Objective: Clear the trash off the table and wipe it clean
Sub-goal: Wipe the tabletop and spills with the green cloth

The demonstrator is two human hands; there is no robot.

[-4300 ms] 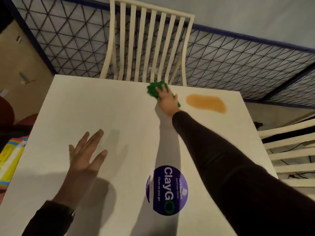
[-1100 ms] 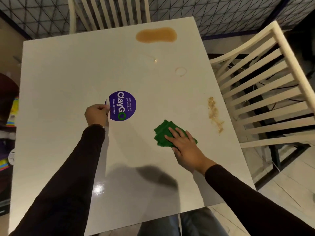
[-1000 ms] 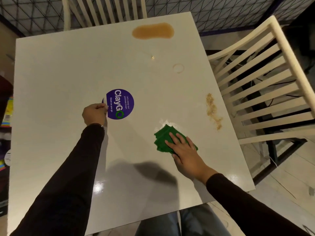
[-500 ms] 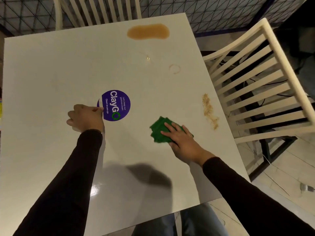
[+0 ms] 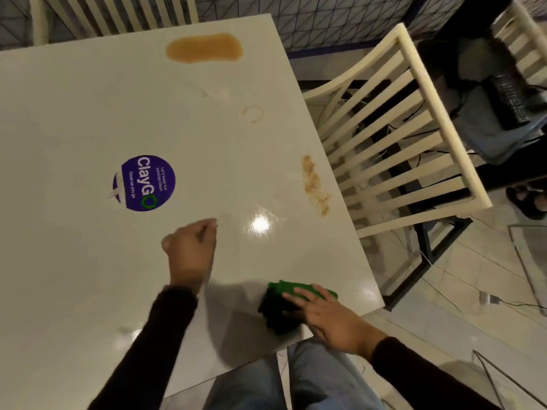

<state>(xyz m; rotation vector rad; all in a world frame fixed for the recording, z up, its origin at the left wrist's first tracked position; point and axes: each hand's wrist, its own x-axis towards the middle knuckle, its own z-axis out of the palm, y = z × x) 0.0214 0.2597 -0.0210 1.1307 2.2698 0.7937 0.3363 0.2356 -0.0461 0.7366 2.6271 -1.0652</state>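
Perhaps a canteen: ClayGo sticker (image 5: 145,183), table (image 5: 88,99), chairs (image 5: 393,137).

One wide-angle head camera looks steeply down and forward from above the near edge of the table (image 5: 74,113) (the wearer's own knees (image 5: 325,380) show just below it). It sits close, so the tabletop fills most of the frame, with a chair (image 5: 442,113) at right.

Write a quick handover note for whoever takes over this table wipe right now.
Left hand: curled over the table, nothing visible in its grip.
Right hand: flat on the green cloth at the near edge.
Done: no loose trash in view.
Left: brown puddle at the far edge, ring stain, crumb streak near the right edge. Purple ClayGo sticker lies mid-table.
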